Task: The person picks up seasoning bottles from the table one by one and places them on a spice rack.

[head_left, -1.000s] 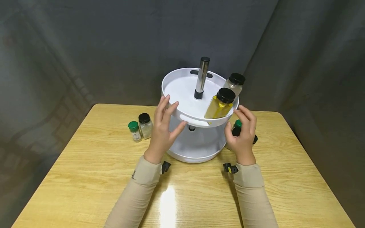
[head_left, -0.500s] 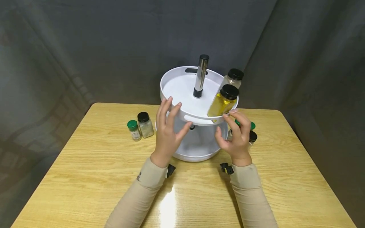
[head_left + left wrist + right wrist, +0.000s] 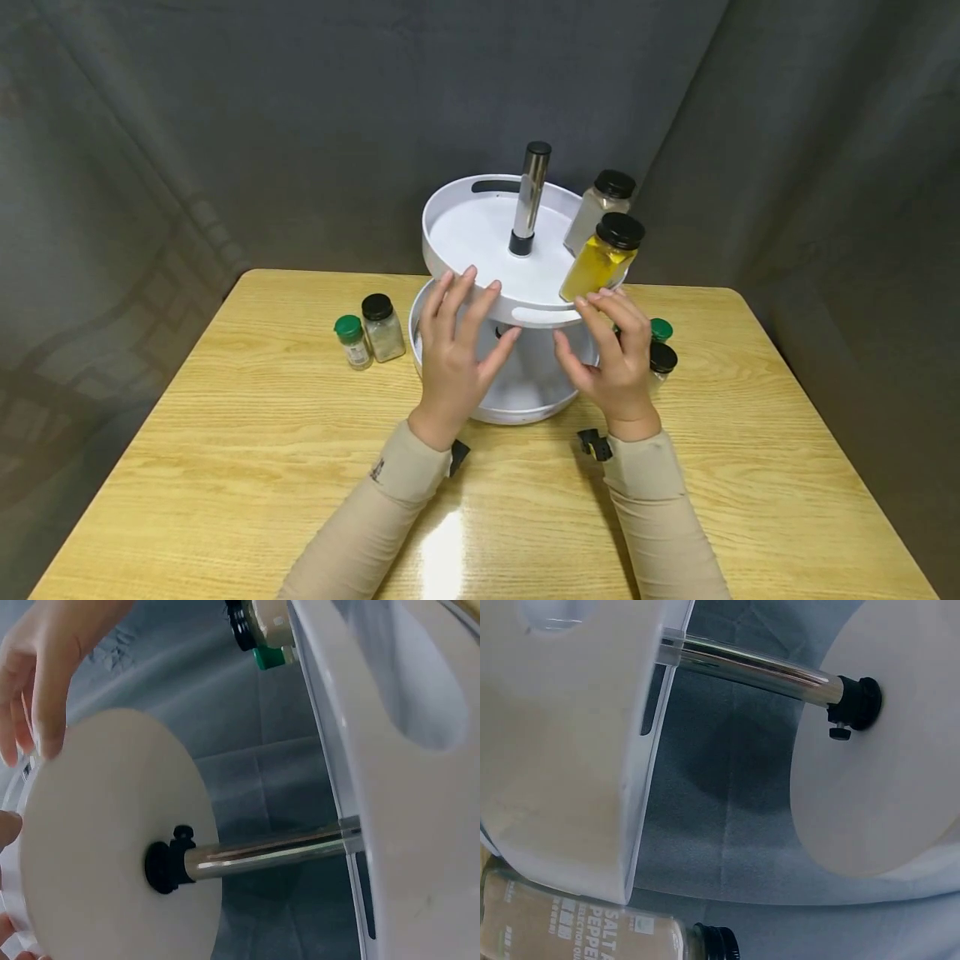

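Note:
A white two-tier turntable stands on the table, its upper tray above a lower tray. My left hand touches the upper tray's front-left rim with fingers extended, thumb apart. At the front right my right hand has its fingertips against the same rim, below the yellow jar. The black-lidded yellow jar and a black-lidded pale jar sit on the upper tray's right side. In the left wrist view, the right hand reaches the upper tray's edge. Neither hand shows in the right wrist view.
Left of the turntable stand a green-capped shaker and a black-lidded jar. To its right are another black-lidded jar and a green cap, partly hidden by the right hand. A metal post rises through the upper tray.
The upper tray has turned: its front slot has moved right and both jars have shifted around the right side. My left hand moved right along the rim; my right hand moved left onto it.

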A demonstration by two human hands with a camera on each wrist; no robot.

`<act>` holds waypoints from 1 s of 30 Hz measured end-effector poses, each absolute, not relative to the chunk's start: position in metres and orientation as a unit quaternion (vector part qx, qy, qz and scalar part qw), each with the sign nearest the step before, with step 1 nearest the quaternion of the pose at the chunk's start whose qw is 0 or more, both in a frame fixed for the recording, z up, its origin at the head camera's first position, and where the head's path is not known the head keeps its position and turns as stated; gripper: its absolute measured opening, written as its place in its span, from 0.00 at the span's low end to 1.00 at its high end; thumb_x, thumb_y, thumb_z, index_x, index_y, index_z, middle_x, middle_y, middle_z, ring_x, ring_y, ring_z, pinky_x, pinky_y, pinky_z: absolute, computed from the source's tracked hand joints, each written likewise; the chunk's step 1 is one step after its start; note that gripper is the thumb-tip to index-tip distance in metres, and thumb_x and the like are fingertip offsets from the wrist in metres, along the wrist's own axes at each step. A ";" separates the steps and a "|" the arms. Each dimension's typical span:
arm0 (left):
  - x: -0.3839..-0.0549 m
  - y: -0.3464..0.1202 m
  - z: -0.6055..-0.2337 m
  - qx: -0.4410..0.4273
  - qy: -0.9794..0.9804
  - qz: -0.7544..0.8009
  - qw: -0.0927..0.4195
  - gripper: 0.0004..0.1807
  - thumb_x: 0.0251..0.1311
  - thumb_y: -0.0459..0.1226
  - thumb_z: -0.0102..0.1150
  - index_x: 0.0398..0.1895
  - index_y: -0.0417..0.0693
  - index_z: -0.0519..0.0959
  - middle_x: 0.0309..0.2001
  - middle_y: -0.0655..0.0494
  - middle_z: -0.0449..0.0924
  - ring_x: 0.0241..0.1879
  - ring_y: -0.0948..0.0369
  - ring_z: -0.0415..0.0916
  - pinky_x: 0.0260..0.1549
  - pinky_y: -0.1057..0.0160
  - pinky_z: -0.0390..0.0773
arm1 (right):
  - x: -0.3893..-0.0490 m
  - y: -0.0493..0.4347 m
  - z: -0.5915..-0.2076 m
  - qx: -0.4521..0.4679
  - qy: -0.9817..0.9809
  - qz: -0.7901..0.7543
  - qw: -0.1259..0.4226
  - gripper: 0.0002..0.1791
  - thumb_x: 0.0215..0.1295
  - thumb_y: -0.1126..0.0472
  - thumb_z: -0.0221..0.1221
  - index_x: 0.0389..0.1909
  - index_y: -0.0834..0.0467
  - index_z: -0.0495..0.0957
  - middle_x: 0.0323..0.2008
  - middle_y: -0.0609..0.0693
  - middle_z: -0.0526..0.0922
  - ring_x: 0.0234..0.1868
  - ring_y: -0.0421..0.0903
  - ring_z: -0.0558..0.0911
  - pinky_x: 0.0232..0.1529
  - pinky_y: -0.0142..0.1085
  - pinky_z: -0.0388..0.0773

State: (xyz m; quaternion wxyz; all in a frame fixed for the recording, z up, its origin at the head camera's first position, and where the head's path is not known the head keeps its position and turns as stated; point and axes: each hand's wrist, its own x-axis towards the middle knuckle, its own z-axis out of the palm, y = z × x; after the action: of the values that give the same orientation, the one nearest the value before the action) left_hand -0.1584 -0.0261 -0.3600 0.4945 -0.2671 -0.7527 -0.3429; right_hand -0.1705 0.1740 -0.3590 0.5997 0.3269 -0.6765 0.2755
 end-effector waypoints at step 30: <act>-0.169 -0.047 -0.352 -0.323 -0.748 -0.316 0.486 0.22 0.68 0.38 0.60 0.63 0.46 0.75 0.67 0.41 0.68 0.70 0.37 0.60 0.73 0.42 0.58 | -0.167 0.181 -0.357 0.301 -0.715 0.287 0.562 0.21 0.66 0.56 0.68 0.52 0.67 0.82 0.53 0.60 0.83 0.61 0.56 0.80 0.67 0.51 0.73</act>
State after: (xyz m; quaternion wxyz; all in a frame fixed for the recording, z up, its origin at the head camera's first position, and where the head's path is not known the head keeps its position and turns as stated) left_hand -0.1692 -0.0465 -0.3519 0.4859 -0.3228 -0.7481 -0.3164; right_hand -0.1673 0.1806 -0.3575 0.5617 0.3013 -0.7150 0.2874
